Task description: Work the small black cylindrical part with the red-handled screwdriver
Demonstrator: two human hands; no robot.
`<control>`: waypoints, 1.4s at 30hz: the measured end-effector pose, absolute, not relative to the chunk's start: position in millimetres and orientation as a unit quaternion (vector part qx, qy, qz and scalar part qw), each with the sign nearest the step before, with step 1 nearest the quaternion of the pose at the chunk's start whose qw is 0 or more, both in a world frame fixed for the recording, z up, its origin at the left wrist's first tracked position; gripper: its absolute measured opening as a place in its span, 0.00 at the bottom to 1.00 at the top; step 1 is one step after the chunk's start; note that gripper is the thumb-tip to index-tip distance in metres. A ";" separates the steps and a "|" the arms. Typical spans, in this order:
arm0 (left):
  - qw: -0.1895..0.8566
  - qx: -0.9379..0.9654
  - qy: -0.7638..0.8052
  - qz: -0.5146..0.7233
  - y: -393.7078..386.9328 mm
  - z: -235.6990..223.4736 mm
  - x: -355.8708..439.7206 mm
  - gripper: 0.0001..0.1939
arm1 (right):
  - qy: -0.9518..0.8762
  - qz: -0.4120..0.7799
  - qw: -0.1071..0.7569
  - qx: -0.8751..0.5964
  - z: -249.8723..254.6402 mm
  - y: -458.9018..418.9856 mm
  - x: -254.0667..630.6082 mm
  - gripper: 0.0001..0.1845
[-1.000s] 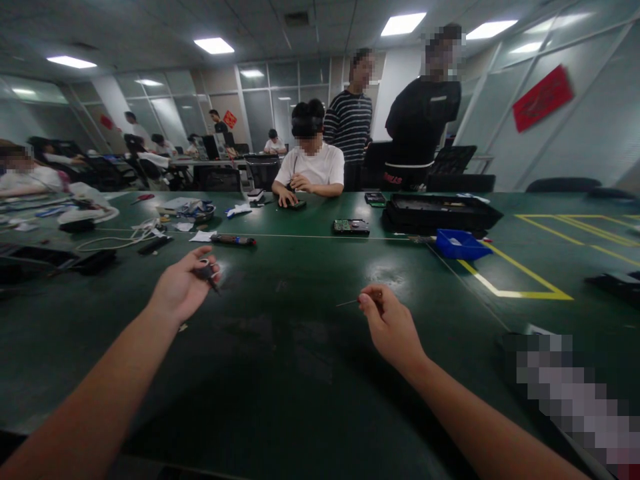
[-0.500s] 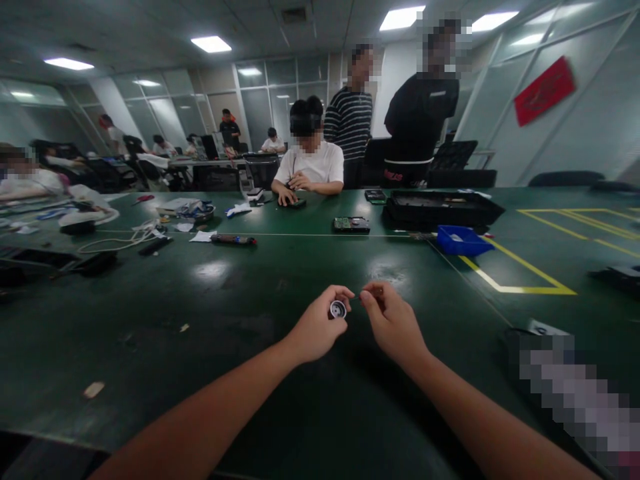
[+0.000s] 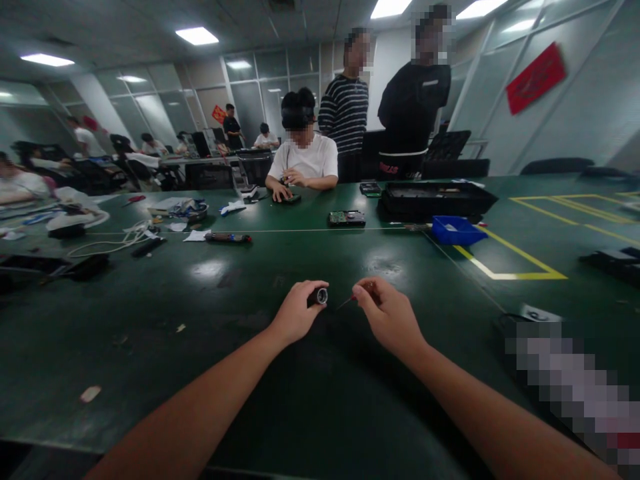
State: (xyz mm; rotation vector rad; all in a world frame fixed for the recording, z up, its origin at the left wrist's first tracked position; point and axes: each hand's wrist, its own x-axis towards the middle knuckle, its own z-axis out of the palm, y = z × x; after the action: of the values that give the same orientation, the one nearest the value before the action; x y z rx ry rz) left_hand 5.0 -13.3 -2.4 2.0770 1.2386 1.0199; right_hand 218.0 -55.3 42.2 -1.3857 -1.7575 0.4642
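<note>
1. Head view, hands: your left hand (image 3: pixel 296 313) is curled round a small black handle (image 3: pixel 317 297), its round metal-rimmed socket end turned toward your right. Fingers wrap it tight, thumb on top, prob. to keep the socket from turning.
2. Your right hand (image 3: pixel 389 313) pinches a thin bit (image 3: pixel 347 302) w/ a reddish collar between thumb and forefinger; narrow pinch, other fingers tucked. The tip points left at the socket, just short of it; I can't tell if they touch. It's held low and near level, which lines it up w/ the opening.
3. Both hands hover just over the table (image 3: pixel 250 373), near its middle, close together.
4. Room: bare green top all round your hands, esp. toward you and to the left. Right of your forearm sits a blurred-out item at the table's near edge; keep the elbow off it.
5. Farther off: yellow tape lines (image 3: pixel 505 263), a blue bin (image 3: pixel 455 230), a black tray (image 3: pixel 435 200) and a circuit board (image 3: pixel 347 218); well apart from you.
6. Left: a screwdriver (image 3: pixel 227 237), white cable (image 3: pixel 107 243), scraps.
7. A seated person (image 3: pixel 303 160) works at the far edge; two stand behind. Their hands are nowhere near yours.
</note>
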 end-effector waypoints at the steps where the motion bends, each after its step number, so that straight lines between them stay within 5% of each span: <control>1: 0.251 0.762 0.460 0.381 -13.2 -2.4 4.9 0.21 | -0.694 0.194 0.428 -0.545 42.0 -55.7 217.8 0.13; 12: 0.263 0.757 0.454 0.390 -12.4 -2.0 3.5 0.20 | -0.644 0.232 0.540 -0.490 36.4 -56.5 220.8 0.12; 42: 0.265 0.760 0.437 0.402 -14.4 -0.6 4.7 0.21 | -0.678 0.169 0.471 -0.538 38.9 -54.5 219.8 0.15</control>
State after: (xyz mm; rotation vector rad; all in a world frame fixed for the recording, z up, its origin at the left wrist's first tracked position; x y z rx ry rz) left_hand 4.7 -14.4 -0.6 2.0522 1.1803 1.0853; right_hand 219.8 -54.5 38.9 -1.3175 -1.6615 0.4147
